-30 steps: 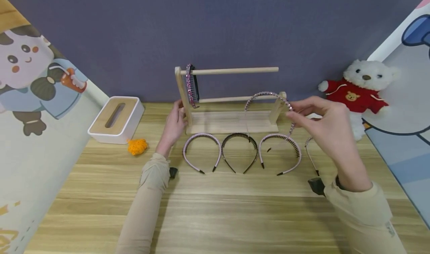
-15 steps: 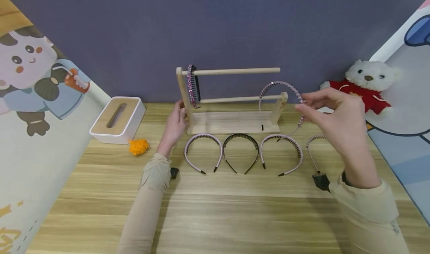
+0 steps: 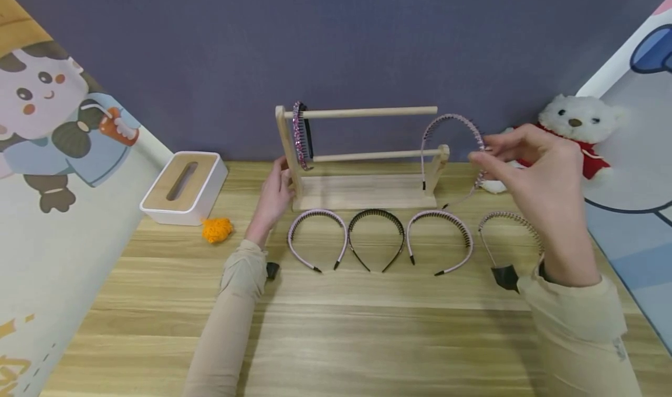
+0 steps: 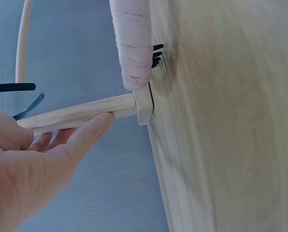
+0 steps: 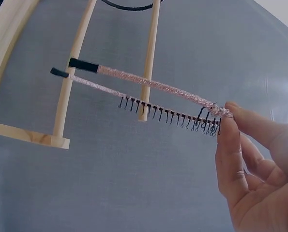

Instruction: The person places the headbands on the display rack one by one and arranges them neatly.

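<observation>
Near the worktop's (image 3: 252, 172) back edge, our left hand (image 3: 274, 196) is gripping a rack (image 3: 362, 192); one sparkly headband (image 3: 298, 137) is hanging; at its right end, our right hand (image 3: 546, 178) is pinching a beaded headband (image 3: 452, 117); four headbands (image 3: 375, 211) are lying unhung

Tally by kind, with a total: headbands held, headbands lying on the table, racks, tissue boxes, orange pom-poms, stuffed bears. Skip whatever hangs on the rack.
Headband in the right hand: 1
Headbands on the table: 4
Rack: 1
Tissue box: 1
Pom-pom: 1
Bear: 1
Total: 9
</observation>
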`<state>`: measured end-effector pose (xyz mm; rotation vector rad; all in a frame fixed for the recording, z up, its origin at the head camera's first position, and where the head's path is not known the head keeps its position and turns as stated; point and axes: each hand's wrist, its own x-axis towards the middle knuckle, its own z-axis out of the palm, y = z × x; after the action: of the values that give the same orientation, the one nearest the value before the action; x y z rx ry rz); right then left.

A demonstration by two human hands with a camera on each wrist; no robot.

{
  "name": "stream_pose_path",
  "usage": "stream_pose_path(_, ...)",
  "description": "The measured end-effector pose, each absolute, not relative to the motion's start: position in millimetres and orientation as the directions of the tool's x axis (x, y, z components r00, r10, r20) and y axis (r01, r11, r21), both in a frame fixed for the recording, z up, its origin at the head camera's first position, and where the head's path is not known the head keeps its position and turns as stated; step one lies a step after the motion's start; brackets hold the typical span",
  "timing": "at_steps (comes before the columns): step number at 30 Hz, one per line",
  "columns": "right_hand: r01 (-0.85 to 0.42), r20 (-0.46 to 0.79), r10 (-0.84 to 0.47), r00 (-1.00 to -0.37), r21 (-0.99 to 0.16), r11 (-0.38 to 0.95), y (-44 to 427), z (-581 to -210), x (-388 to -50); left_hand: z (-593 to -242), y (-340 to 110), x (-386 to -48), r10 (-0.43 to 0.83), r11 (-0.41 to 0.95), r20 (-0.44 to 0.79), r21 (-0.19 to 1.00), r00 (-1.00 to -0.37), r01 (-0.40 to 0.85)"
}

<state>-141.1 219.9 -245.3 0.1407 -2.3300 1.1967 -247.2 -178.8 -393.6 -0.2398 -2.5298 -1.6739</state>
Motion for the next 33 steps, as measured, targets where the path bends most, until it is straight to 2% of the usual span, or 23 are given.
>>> stream_pose_path(14, -0.298, 0.494, 0.173, -0.852, -0.729, 0.616, 219.5, -239.8, -153.3, -393.6, -178.1, -247.9, 0.071, 0.408, 0.167, 0.895, -0.983, 0.182)
stream_pose_path(23, -0.358, 0.521, 0.150, -0.841, -0.741, 0.568, 214.5, -240.3, -167.8, -393.0, -179.8, -247.1, 0.076, 0.408, 0.161, 0.896, -0.984, 0.178)
stream_pose_path(33, -0.370, 0.512, 0.130, -0.849, -0.752, 0.546, 199.7, -236.9, -179.6, -394.0, -180.1, -248.3, 0.075, 0.421, 0.164, 0.889, -0.984, 0.180)
